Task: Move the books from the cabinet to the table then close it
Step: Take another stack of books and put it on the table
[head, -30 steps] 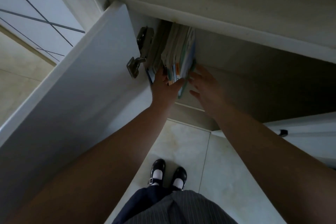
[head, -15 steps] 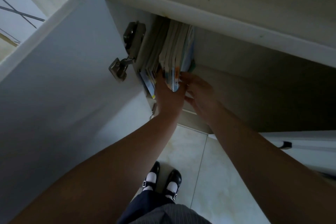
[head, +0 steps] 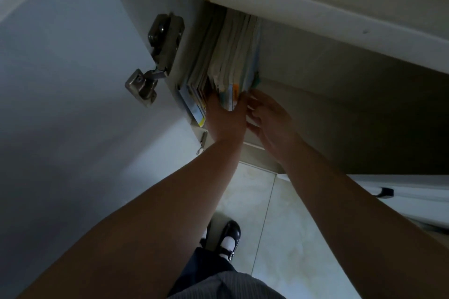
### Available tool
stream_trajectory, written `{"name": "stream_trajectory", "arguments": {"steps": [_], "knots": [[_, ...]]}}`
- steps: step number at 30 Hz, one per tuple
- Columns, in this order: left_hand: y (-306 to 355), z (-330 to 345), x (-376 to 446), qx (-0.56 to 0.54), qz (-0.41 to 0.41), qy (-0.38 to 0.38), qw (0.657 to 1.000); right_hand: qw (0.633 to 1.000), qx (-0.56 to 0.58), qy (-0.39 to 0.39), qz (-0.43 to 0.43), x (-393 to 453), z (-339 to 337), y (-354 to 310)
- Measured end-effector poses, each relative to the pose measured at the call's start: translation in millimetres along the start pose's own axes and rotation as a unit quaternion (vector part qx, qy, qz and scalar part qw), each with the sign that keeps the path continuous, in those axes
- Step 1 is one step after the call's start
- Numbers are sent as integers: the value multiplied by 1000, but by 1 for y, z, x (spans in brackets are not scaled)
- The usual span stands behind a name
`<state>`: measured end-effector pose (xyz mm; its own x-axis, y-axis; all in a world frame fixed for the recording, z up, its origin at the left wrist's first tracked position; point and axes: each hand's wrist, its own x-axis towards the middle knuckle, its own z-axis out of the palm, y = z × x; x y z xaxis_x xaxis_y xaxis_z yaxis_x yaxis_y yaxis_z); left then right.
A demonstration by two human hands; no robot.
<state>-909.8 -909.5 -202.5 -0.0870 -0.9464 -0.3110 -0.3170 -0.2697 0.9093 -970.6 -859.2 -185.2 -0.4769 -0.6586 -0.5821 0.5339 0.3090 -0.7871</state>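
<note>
Under a pale worktop edge, the cabinet [head: 340, 94] stood open. The books [head: 228, 56] were gripped inside by the left hand [head: 227, 120]; right hand [head: 269, 121] fingers curled alongside. Lifting out seemed next.

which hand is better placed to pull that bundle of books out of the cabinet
Left. The left hand already grips the lower ends of the books; the right hand only curls beside them.
</note>
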Motion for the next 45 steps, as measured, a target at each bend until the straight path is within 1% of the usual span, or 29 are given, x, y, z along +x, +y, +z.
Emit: {"name": "stream_trajectory", "arguments": {"steps": [3,7,9,11,14,16,18,21,23,25,29,32,35,39,41,45], "knots": [[-10,-9,4,-8,0,-14,1000,1000,-15,-3,2,2,1,4],[-11,-23,-1,-11,11,-41,999,995,-100,13,-11,-4,-6,9],[-9,-32,-6,5,22,-44,999,993,-120,15,-12,-8,-14,11],[-6,-42,-12,-1,30,-65,997,989,-144,20,-9,-14,-22,15],[-5,-60,-26,-34,9,-110,993,983,-175,59,1,-26,-37,25],[3,-72,-39,-78,-30,-150,985,981,-176,84,6,-41,-50,28],[9,-84,-50,-108,-87,-190,972,987,-142,78,21,-55,-63,35],[18,-105,-70,-99,-151,-245,953,994,-43,77,62,-90,-82,45],[18,-120,-84,-85,-186,-279,938,995,18,34,89,-119,-93,58],[13,-135,-99,-77,-223,-297,925,992,69,-14,105,-151,-100,78],[5,-158,-116,-91,-254,-318,909,991,65,-55,107,-198,-96,106],[2,-169,-128,-76,-258,-339,901,991,59,-24,116,-224,-89,119],[-5,-172,-137,-57,-256,-370,891,992,84,5,95,-247,-83,126],[-15,-177,-142,-18,-248,-396,884,986,121,78,81,-272,-74,136],[-18,-182,-145,-1,-246,-426,871,983,134,105,71,-291,-66,144],[-18,-192,-154,43,-240,-479,843,975,170,132,53,-328,-47,158]]}}
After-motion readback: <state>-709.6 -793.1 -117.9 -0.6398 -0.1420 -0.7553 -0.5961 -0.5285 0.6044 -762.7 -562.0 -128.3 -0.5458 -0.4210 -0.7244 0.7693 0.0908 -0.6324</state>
